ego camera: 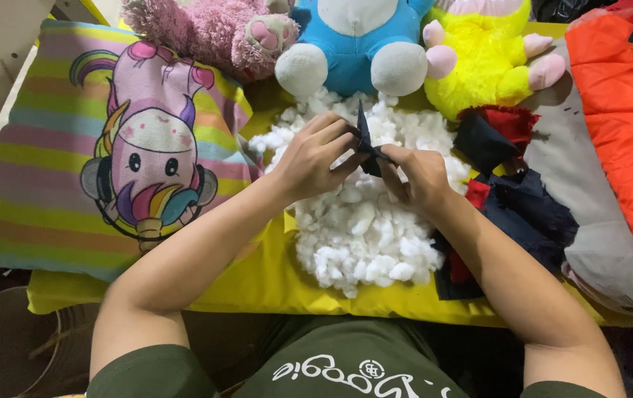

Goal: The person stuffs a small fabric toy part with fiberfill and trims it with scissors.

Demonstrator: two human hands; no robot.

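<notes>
The fingertips of both hands meet on a small dark navy fabric piece (366,144), pinching it between them. The left hand (315,158) closes thumb and forefinger on its left side; the right hand (418,175) grips its lower right edge, fingers curled in tight. Neither hand is slack — both are grasping the cloth, and nothing else is in them.

The piece stands more or less on end, its long axis running up and away from the person, a pointed tip rising above the knuckles. It sits between the two hands, about equally near each, with the left hand's fingers reaching a little higher along it.

Directly beneath lies a heap of white stuffing (364,221), spread over the middle of a yellow cloth (257,280) that covers the work surface. To the right of the hands, toward the right edge, is a jumble of dark blue and red fabric scraps (523,199), and beyond that an orange quilted cloth (626,125). At the left edge rests a striped cushion with a cartoon unicorn (124,155). Along the far edge sit three plush toys — pink (206,29), blue (353,37), yellow (478,59).
</notes>
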